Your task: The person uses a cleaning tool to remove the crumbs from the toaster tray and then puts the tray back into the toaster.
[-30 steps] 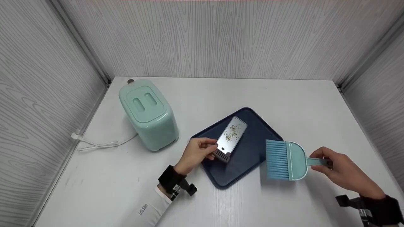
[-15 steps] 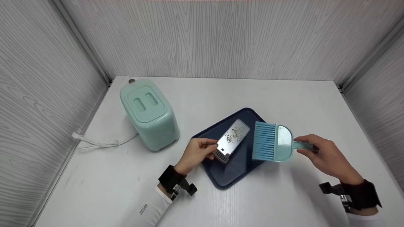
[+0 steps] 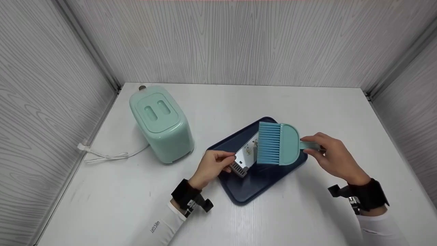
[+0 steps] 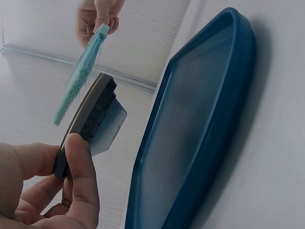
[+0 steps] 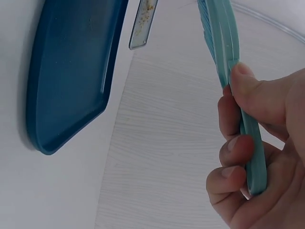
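Note:
My left hand (image 3: pixel 209 166) pinches the dark slotted end of a metal crumb tray (image 3: pixel 243 156), which is raised above a navy serving tray (image 3: pixel 257 186). Brown and green crumbs lie on the metal. With my right hand (image 3: pixel 336 158) I grip the handle of a mint hand brush (image 3: pixel 289 145); its blue bristles point left and cover the crumb tray's far part in the head view. In the left wrist view the brush (image 4: pixel 82 76) hangs close to the crumb tray (image 4: pixel 90 112), with a gap visible between them. The right wrist view shows my fingers curled round the brush handle (image 5: pixel 255 148).
A mint toaster (image 3: pixel 160 126) with its lid on stands at the left on the white table (image 3: pixel 205 102). Its white cord and plug (image 3: pixel 112 156) lie towards the left edge. Grey wood-grain panels (image 3: pixel 225 44) enclose the back and sides.
My right hand has brought the brush left and away from me, from beyond the navy tray's right edge to over the crumb tray. My left hand stays put; the crumb tray has tilted slightly.

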Motion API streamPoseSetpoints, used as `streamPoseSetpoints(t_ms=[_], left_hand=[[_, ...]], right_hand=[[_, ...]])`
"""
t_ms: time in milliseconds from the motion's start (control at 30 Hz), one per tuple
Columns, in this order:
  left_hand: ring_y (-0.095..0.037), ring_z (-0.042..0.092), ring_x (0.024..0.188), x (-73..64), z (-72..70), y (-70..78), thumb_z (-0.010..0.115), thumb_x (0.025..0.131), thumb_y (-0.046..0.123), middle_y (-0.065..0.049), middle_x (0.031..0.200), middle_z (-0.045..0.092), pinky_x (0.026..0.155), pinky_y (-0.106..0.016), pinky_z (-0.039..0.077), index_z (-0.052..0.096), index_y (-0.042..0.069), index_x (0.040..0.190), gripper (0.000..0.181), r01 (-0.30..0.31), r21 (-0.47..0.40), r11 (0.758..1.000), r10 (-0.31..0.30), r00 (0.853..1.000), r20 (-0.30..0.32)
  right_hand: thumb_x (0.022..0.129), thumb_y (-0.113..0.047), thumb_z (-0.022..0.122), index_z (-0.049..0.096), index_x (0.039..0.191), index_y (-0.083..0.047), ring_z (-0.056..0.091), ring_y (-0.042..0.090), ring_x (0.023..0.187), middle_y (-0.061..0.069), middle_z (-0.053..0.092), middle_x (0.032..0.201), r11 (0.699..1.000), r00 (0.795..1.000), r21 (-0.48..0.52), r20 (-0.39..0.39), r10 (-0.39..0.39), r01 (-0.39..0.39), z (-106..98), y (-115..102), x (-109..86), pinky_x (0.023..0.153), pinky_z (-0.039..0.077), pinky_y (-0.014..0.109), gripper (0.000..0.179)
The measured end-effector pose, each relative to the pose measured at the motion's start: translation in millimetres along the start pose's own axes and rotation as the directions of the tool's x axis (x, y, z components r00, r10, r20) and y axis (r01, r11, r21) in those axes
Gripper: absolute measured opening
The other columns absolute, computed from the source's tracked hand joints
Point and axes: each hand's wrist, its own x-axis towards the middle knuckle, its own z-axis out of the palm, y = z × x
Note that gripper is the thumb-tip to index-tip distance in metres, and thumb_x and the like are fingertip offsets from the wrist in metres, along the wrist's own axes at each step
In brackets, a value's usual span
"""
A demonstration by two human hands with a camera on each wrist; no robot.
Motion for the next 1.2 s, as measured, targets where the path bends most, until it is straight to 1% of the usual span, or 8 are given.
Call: streamPoseSetpoints(t_ms=[133, 233, 533, 700, 833, 933, 1067, 1200], left_hand=[[-0.004, 0.067, 0.068, -0.5, -0.1, 0.4, 0.067, 0.101, 0.005, -0.025, 0.118, 0.076, 0.066, -0.018, 0.06, 0.072, -0.009, 0.125, 0.028, 0.001, 0.01, 1.0, -0.001, 1.0, -0.003], [-0.004, 0.067, 0.069, 0.2, -0.1, -0.2, 0.068, 0.101, 0.007, -0.025, 0.117, 0.077, 0.067, -0.018, 0.06, 0.073, -0.01, 0.123, 0.028, -0.002, 0.014, 1.0, 0.002, 1.0, -0.004], [-0.005, 0.068, 0.069, 1.9, -1.0, 0.0, 0.069, 0.101, 0.007, -0.025, 0.118, 0.077, 0.067, -0.018, 0.06, 0.073, -0.009, 0.123, 0.027, 0.011, 0.013, 1.0, -0.011, 1.0, -0.006], [-0.005, 0.069, 0.069, 2.7, -1.5, -1.7, 0.069, 0.1, 0.006, -0.024, 0.113, 0.078, 0.066, -0.02, 0.061, 0.074, -0.009, 0.121, 0.025, 0.019, 0.011, 1.0, -0.019, 1.0, -0.016], [-0.006, 0.069, 0.069, 3.0, -1.6, -2.6, 0.07, 0.1, 0.006, -0.023, 0.109, 0.078, 0.066, -0.02, 0.062, 0.074, -0.009, 0.119, 0.024, 0.012, 0.016, 1.0, -0.011, 1.0, -0.022], [-0.006, 0.069, 0.068, 2.1, -1.4, -1.4, 0.07, 0.1, 0.005, -0.024, 0.109, 0.078, 0.067, -0.02, 0.062, 0.074, -0.01, 0.118, 0.024, 0.005, 0.019, 1.0, -0.004, 1.0, -0.023], [-0.006, 0.068, 0.068, 0.5, -2.1, -0.6, 0.069, 0.101, 0.007, -0.027, 0.11, 0.077, 0.067, -0.02, 0.061, 0.073, -0.011, 0.119, 0.025, -0.013, 0.027, 1.0, 0.014, 1.0, -0.017], [-0.005, 0.068, 0.068, -0.2, -2.1, 0.4, 0.068, 0.102, 0.007, -0.027, 0.112, 0.076, 0.068, -0.019, 0.061, 0.072, -0.01, 0.12, 0.026, -0.018, 0.035, 0.999, 0.019, 1.0, -0.015]], right_hand=[[0.088, 0.005, 0.08, 0.076, 0.12, -0.006, 0.057, -0.002, 0.078, 0.0, 0.07, 0.095, 0.999, 0.999, -0.006, -0.006, -0.038, 0.038, 7, -3, 12.0, 0.07, 0.047, 0.006, 0.034], [0.088, 0.005, 0.08, 0.076, 0.121, -0.007, 0.057, 0.0, 0.079, 0.001, 0.071, 0.096, 0.999, 0.999, -0.012, -0.009, -0.052, 0.052, 13, -4, 20.0, 0.069, 0.047, 0.008, 0.035], [0.089, 0.002, 0.081, 0.075, 0.122, -0.004, 0.057, 0.005, 0.08, 0.006, 0.073, 0.1, 0.999, 0.999, -0.007, -0.002, -0.043, 0.043, 31, -4, 36.1, 0.066, 0.048, 0.015, 0.035], [0.088, 0.0, 0.082, 0.075, 0.123, -0.004, 0.059, 0.007, 0.08, 0.007, 0.072, 0.1, 0.999, 0.999, 0.002, 0.012, -0.039, 0.039, 42, -4, 40.8, 0.066, 0.05, 0.018, 0.036], [0.088, -0.001, 0.082, 0.075, 0.123, -0.005, 0.058, 0.008, 0.079, 0.007, 0.072, 0.099, 0.999, 0.999, 0.018, 0.02, -0.035, 0.035, 48, -4, 42.7, 0.066, 0.05, 0.019, 0.035], [0.088, -0.002, 0.083, 0.076, 0.122, -0.006, 0.06, 0.008, 0.08, 0.006, 0.073, 0.099, 0.999, 0.999, 0.016, 0.023, -0.044, 0.044, 52, -6, 43.4, 0.066, 0.05, 0.02, 0.035], [0.088, -0.003, 0.083, 0.076, 0.122, -0.006, 0.062, 0.009, 0.079, 0.006, 0.072, 0.098, 0.998, 0.998, -0.005, 0.022, -0.064, 0.064, 55, -8, 43.7, 0.066, 0.051, 0.021, 0.035], [0.087, -0.003, 0.084, 0.077, 0.121, -0.006, 0.063, 0.011, 0.08, 0.007, 0.072, 0.097, 0.997, 0.998, -0.046, 0.026, -0.063, 0.064, 56, -11, 43.2, 0.067, 0.052, 0.025, 0.034]])
